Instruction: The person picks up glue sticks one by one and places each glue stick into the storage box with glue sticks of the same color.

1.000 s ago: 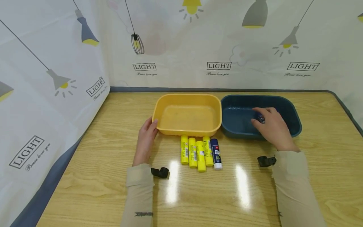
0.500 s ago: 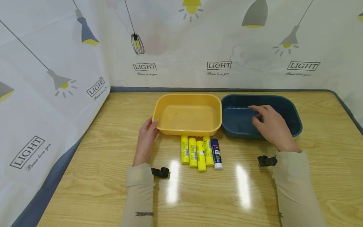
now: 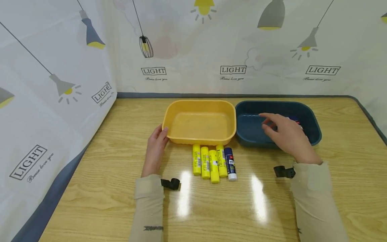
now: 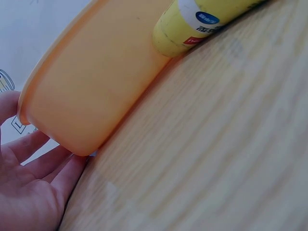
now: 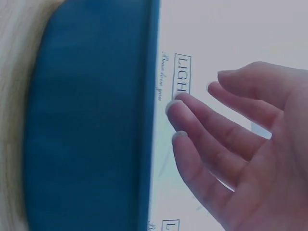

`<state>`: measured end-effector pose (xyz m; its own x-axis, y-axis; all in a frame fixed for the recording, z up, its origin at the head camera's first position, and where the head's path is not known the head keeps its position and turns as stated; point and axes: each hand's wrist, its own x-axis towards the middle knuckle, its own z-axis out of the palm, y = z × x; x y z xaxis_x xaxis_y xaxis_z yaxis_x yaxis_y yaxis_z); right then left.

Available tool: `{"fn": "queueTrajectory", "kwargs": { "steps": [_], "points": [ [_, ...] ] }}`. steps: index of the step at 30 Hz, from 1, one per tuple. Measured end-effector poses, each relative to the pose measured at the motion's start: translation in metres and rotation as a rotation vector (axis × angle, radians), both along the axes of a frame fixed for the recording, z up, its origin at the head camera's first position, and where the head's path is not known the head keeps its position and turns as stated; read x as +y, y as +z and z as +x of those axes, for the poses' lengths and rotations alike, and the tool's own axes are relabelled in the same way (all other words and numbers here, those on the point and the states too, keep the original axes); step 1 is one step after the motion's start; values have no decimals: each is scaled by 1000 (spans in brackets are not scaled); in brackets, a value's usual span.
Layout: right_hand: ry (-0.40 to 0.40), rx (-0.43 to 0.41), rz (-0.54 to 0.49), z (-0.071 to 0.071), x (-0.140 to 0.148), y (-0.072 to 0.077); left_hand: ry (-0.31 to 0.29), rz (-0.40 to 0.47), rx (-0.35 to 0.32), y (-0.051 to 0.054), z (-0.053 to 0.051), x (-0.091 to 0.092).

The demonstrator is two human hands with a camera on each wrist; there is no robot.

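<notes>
The left hand (image 3: pixel 155 148) grips the left front corner of the yellow bin (image 3: pixel 199 137), thumb over the rim and fingers against the outer wall, as the left wrist view shows too. Above the dark blue bin (image 3: pixel 257 143) hovers the right hand (image 3: pixel 288 136), its fingers loosely bent with nothing between them. In the right wrist view the same hand (image 5: pixel 240 144) is beside the blue wall (image 5: pixel 91 115). Partly hidden behind it, dark blue and white items (image 3: pixel 294 118) lie in the blue bin's right part. Nothing is visible inside the yellow bin.
In front of the yellow bin, several yellow glue sticks (image 3: pixel 205 163) and one dark blue glue stick with a white end (image 3: pixel 231 164) lie side by side on the wooden table (image 3: pixel 217 211). A printed white cloth (image 3: pixel 193 50) hangs behind the bins.
The right hand has shifted slightly left over the blue bin, away from a dark item that was near its fingers. More of the items behind it show. The left hand has stayed in place.
</notes>
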<state>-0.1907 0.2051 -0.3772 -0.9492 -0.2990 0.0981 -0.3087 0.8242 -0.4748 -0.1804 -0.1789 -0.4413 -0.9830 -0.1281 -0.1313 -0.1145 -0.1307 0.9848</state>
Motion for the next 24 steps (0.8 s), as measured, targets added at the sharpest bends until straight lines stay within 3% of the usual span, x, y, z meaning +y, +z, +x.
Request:
{"fn": "queueTrajectory", "kwargs": {
  "steps": [11,24],
  "points": [
    [40,-28,29,7,-10,14,10,9,-13,0,0,0],
    [106,-50,46,11,-21,15,7,26,-3,-3,-2,-1]
  ]
}}
